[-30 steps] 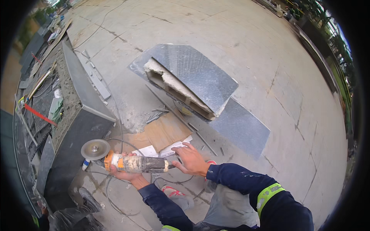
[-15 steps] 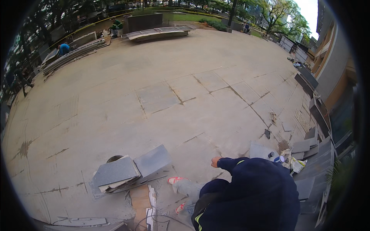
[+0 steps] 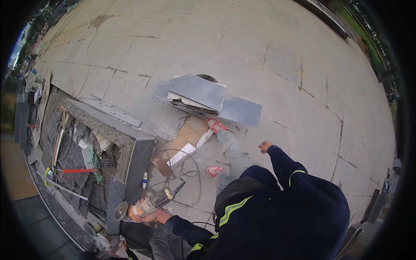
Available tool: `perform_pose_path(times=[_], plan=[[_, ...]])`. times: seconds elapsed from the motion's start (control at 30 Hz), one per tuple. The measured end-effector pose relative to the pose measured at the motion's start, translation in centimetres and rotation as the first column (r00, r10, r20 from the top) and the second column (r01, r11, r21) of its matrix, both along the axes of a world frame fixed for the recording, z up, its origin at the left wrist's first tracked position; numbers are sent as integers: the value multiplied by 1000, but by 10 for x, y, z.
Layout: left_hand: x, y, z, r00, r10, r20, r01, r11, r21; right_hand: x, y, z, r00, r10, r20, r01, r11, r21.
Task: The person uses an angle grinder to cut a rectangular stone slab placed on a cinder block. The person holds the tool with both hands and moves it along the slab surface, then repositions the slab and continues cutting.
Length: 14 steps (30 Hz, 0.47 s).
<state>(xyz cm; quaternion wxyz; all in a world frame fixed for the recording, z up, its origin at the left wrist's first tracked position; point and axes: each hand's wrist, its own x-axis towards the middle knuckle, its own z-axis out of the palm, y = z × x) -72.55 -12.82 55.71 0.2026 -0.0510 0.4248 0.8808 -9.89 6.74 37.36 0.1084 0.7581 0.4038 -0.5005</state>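
Observation:
My left hand (image 3: 159,216) is wrapped around the body of a dusty angle grinder (image 3: 152,203). The grinder's round disc (image 3: 121,211) points left, close to the end of a grey slab-faced box wall (image 3: 138,167). Out to the right, my right hand (image 3: 265,147) hangs over the concrete with its fingers curled and nothing visible in them. Ahead of my feet lies a stack of grey stone slabs (image 3: 197,92), with another slab (image 3: 240,110) sticking out to its right.
Loops of cable (image 3: 199,184) lie beside cardboard (image 3: 193,130) near my red-and-white shoes (image 3: 215,125). Rough mortar edges a planter-like pit (image 3: 78,151) holding black mesh, sticks and debris. At the lower left, another person's hand (image 3: 125,245) shows beside containers.
My view has swung left and down. The slab stack now lies further right in view, and my left hand with the grinder has come into sight. My right arm still hangs out.

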Motion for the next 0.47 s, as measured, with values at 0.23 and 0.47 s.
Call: perform_pose_path(times=[0.23, 0.47], plan=[[56, 15, -33, 928, 222, 298, -203, 975, -94, -197, 293, -44, 866, 496, -68, -422, 797, 431], [115, 110, -69, 867, 484, 115, -356, 766, -535, -304, 454, -115, 742, 599, 302, -670, 655, 349]])
